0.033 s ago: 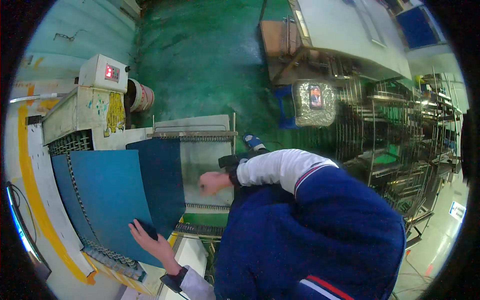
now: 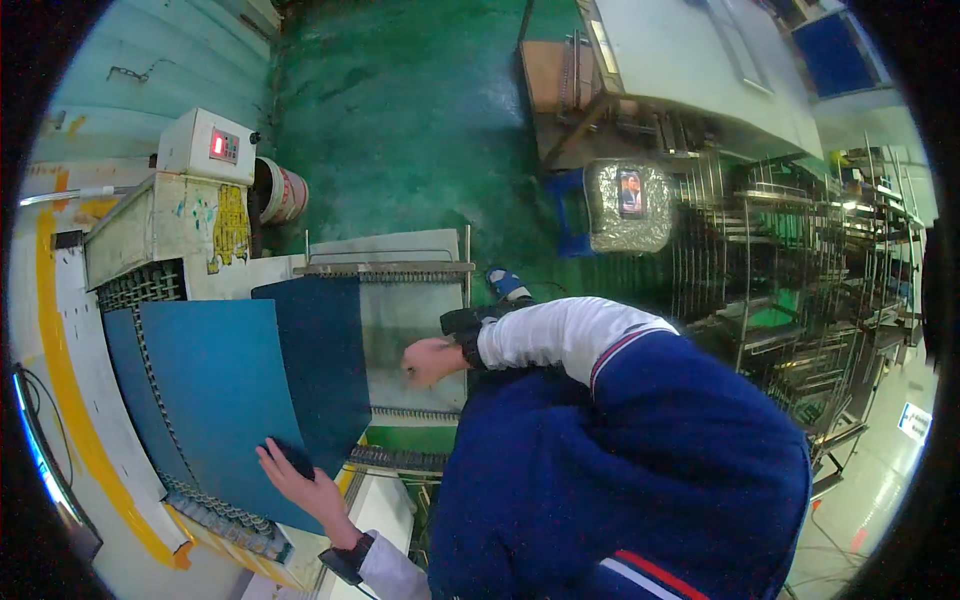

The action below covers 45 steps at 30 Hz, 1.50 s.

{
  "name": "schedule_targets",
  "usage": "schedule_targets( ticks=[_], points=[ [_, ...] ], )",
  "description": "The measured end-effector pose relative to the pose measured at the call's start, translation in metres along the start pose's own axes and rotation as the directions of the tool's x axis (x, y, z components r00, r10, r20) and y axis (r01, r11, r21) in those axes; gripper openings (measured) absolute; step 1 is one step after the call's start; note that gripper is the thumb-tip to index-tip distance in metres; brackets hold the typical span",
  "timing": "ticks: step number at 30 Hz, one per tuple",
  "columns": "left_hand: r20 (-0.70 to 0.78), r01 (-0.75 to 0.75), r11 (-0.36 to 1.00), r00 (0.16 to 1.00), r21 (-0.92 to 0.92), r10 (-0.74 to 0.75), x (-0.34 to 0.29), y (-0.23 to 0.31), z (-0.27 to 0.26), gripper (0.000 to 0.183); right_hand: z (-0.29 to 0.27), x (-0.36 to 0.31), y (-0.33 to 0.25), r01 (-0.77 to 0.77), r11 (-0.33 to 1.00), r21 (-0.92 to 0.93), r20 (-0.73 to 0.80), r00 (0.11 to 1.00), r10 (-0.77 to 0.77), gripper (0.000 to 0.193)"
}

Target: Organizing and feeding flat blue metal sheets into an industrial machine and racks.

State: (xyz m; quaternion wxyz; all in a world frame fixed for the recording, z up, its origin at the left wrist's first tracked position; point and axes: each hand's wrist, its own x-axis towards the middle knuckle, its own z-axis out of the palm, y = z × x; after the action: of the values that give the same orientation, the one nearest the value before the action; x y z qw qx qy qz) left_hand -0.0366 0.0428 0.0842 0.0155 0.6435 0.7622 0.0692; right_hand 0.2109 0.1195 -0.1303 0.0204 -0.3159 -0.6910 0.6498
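Note:
My left hand [image 2: 305,487] lies with outstretched fingers on the near right part of a large blue sheet [image 2: 215,375]. That sheet rests on a machine bed with dark rollers [image 2: 165,395]. A darker blue sheet [image 2: 322,350] adjoins it on the right and reaches over a metal rack. My right hand [image 2: 434,362] is curled closed above the rack's grey panel [image 2: 405,310], to the right of the dark sheet and apart from it. Its fingertips are hidden, so whatever it might hold cannot be made out.
A white control box [image 2: 205,145] with a red display stands at the machine's far end, beside a bucket [image 2: 283,190]. The rack has a spring-lined bar [image 2: 390,268]. To the right are a wrapped stool [image 2: 628,225] with a phone on it, several wire racks [image 2: 800,260] and a white table [image 2: 710,70].
My right hand has shifted very slightly to the right. The left hand and the sheets look unmoved.

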Motion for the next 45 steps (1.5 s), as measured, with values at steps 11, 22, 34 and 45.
schedule_targets(
  ticks=[11, 22, 34, 45],
  points=[
    [-0.035, -0.011, 0.998, 0.999, 0.056, 0.013, 0.004, -0.012, 0.006, 0.083, -0.002, -0.038, 0.102, 0.178, 0.746, -0.642, 0.14, 0.984, -0.114, 0.018],
    [-0.064, -0.098, 0.995, 0.993, -0.006, 0.098, 0.008, -0.039, 0.019, 0.081, 0.017, -0.044, 0.162, 0.079, 0.627, -0.775, -0.096, 0.966, -0.24, 0.015],
    [-0.006, 0.109, 0.991, 0.994, 0.077, -0.108, 0.017, -0.035, 0.002, 0.09, 0.007, -0.056, 0.146, 0.088, 0.621, -0.778, -0.134, 0.944, -0.302, 0.014],
    [-0.096, -0.056, 0.998, 0.994, 0.032, 0.059, 0.029, -0.063, 0.016, 0.079, 0.018, -0.044, 0.168, 0.068, 0.606, -0.793, -0.153, 0.94, -0.306, 0.015]
  ],
)
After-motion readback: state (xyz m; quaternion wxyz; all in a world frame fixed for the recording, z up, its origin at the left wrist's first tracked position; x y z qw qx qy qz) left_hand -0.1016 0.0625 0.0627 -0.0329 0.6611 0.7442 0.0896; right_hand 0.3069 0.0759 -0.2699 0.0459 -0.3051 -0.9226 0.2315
